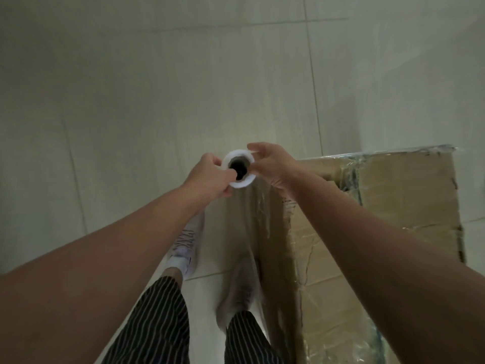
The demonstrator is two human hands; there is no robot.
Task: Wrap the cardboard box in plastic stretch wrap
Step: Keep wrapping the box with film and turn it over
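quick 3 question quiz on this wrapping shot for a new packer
1. True or false: only one hand holds the stretch wrap roll.
2. The cardboard box stands on the person's: A) left, B) right, C) far side of the roll.
3. Fill in: seen through the film hanging from the roll is a white ____.

Key
1. False: the left hand and the right hand both hold it, one on each side.
2. B.
3. shoe.
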